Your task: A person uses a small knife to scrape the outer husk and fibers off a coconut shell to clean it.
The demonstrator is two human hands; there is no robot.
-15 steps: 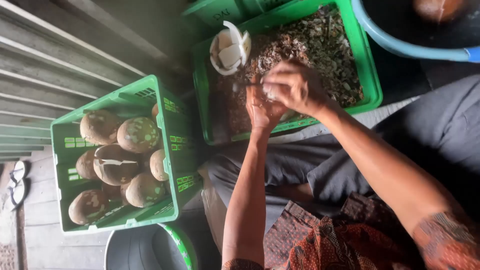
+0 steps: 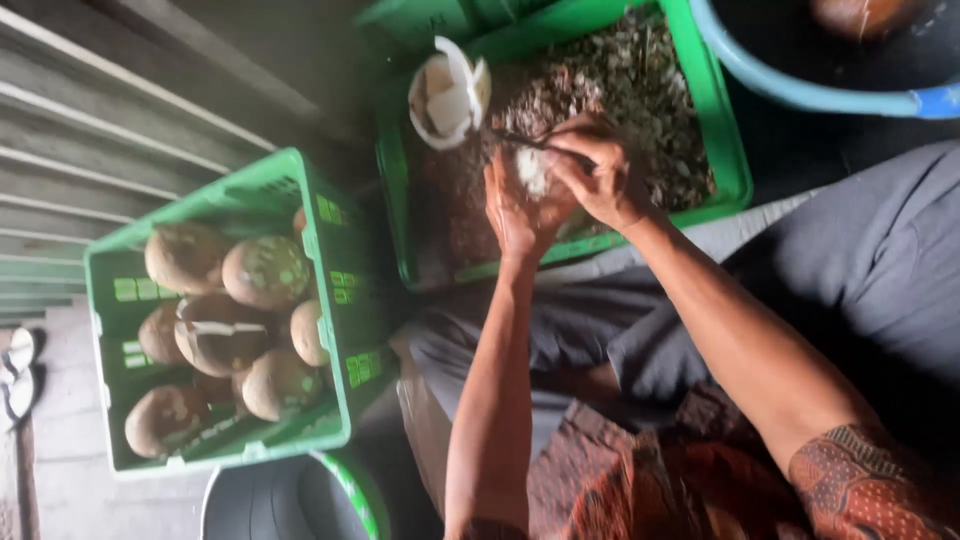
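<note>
1. Nearest the camera, the person's two forearms reach forward over grey-trousered knees; a patterned reddish cloth (image 2: pixel 640 470) lies on the lap.
2. The left hand (image 2: pixel 518 205) cups a white piece of coconut flesh (image 2: pixel 532 170), its fingers curled closed around it from below.
3. The right hand (image 2: pixel 600 175) presses against the same piece, its fingers pinched tight on a thin dark tool (image 2: pixel 520 140); whether this is a blade or a scraper cannot be told.
4. Both hands sit over one green crate (image 2: pixel 735 165) filled with brown and pale shavings.
5. One split white shell piece (image 2: pixel 448 95) rests at that crate's far left corner, just beside the hands.
6. To the left, a second green crate (image 2: pixel 215 460) holds about seven brown husked coconuts (image 2: pixel 265 272); one shows white cracks.
7. One blue-rimmed tub (image 2: pixel 800 92) stands beyond the shavings crate.
8. One dark bucket (image 2: pixel 270 500) sits below the coconut crate.
</note>
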